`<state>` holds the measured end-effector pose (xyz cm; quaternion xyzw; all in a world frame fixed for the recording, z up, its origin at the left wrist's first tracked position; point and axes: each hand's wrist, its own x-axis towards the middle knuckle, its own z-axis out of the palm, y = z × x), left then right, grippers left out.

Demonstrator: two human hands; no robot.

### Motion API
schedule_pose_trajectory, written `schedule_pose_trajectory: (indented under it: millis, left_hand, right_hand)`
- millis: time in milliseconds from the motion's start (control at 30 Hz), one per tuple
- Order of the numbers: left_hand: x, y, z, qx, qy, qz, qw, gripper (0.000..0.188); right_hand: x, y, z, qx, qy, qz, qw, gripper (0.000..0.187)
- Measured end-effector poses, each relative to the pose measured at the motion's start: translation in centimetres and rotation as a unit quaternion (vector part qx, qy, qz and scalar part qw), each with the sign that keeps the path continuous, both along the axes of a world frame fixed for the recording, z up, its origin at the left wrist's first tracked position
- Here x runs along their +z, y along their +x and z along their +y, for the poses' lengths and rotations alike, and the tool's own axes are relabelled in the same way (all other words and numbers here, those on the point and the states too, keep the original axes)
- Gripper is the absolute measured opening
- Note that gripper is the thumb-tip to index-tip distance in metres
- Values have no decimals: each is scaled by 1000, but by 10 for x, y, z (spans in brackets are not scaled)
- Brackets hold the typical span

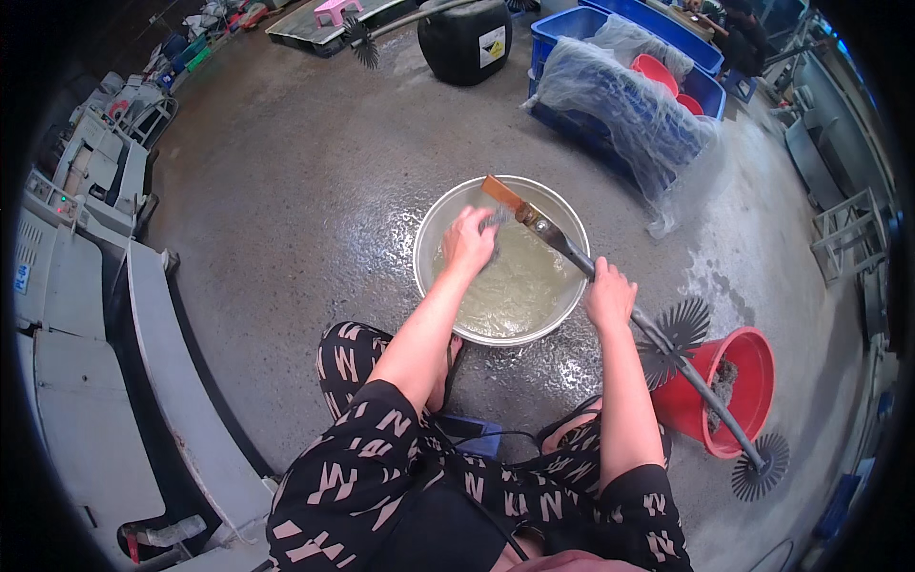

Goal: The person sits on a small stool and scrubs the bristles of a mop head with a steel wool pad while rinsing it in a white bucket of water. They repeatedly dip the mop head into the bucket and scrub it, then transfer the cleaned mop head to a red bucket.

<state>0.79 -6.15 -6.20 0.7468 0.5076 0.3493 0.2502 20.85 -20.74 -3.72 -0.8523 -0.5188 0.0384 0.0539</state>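
Note:
My right hand (611,293) is closed around a long dark rod (569,250) that slants from the pale round tub (418,250) down to the lower right. The rod's upper end carries a metal joint and a brown block (503,194) over the tub. Below my right hand, a dark disc of radial fins (679,336) sits on the rod, with another finned disc (760,468) at its lower end. Over the tub's left side, my left hand (467,240) is closed on a grey ribbed piece (495,219), partly hidden by the fingers. Cloudy greenish liquid (515,296) fills the tub's bottom.
A red bucket (758,372) with grey matter inside stands right of my leg, beneath the rod. Farther off are a black drum (464,43) with another finned rod and a blue crate (610,124) draped in plastic. Grey machines (71,381) line the left; the floor looks wet.

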Motion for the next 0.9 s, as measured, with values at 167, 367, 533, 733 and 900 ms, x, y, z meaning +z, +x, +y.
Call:
schedule_pose_trajectory:
  millis: [167,367,533,733,900]
  left_hand:
    - [15,20,-14,-34,61,13,997,26]
    - [28,10,-10,-41,62,85,994,27]
    - [6,12,-14,-34,24,113,993,24]
    - [-15,1,-9,-4,-178,296,938,34]
    - [-102,5,3,-97,-285,385,873,36]
  right_hand:
    - [-2,-3,1,9,-2,-13,1000,15]
    - [-7,-2,-1,2,1,-8,1000,16]
    - [-10,-1,3,1,11,-15,1000,15]
    - [-9,2,1,-2,16,-19,1000,15]
    - [-7,-3,2,0,23,-16,1000,14]
